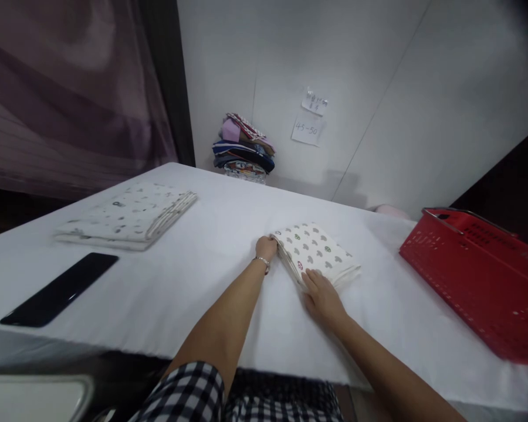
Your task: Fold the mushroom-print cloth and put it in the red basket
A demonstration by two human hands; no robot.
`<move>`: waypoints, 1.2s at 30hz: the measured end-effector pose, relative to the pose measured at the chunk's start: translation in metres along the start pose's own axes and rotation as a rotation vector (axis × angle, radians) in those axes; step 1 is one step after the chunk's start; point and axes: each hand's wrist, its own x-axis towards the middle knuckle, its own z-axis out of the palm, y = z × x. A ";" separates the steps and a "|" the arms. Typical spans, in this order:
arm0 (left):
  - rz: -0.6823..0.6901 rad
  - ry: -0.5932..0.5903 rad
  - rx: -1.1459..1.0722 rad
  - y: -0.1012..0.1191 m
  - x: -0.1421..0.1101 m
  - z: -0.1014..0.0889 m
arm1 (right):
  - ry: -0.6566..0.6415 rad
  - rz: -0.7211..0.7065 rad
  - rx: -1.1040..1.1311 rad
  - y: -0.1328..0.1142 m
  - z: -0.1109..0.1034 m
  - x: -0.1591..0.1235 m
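Observation:
A folded cream cloth (314, 252) printed with grey mushrooms and a few green and pink ones lies on the white-covered table (229, 293) in front of me. My left hand (267, 248), with a bracelet at the wrist, is closed on the cloth's left corner; its fingertips are partly hidden. On the cloth's near edge rests my right hand (323, 296), its fingers stretched out over the top and the thumb lower at the side. The cloth's layers show along its left and near edges.
Another folded printed cloth (127, 214) lies at the left, behind a glossy black slab (59, 290). A red plastic basket (479, 281) stands at the right. Stacked folded fabrics (244, 146) sit by the wall, left of paper notes (308, 126).

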 end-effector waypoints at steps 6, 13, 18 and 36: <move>0.039 -0.011 0.092 0.002 -0.002 -0.002 | 0.055 0.004 -0.001 -0.004 0.005 -0.003; 0.083 0.003 0.256 0.008 -0.004 -0.012 | 0.156 -0.013 -0.015 -0.006 0.013 -0.006; 0.139 -0.009 0.343 0.009 0.002 -0.020 | 0.228 -0.056 -0.006 -0.004 0.018 -0.009; 0.230 0.117 0.246 0.015 -0.014 -0.033 | -0.231 0.266 0.322 0.013 -0.030 0.075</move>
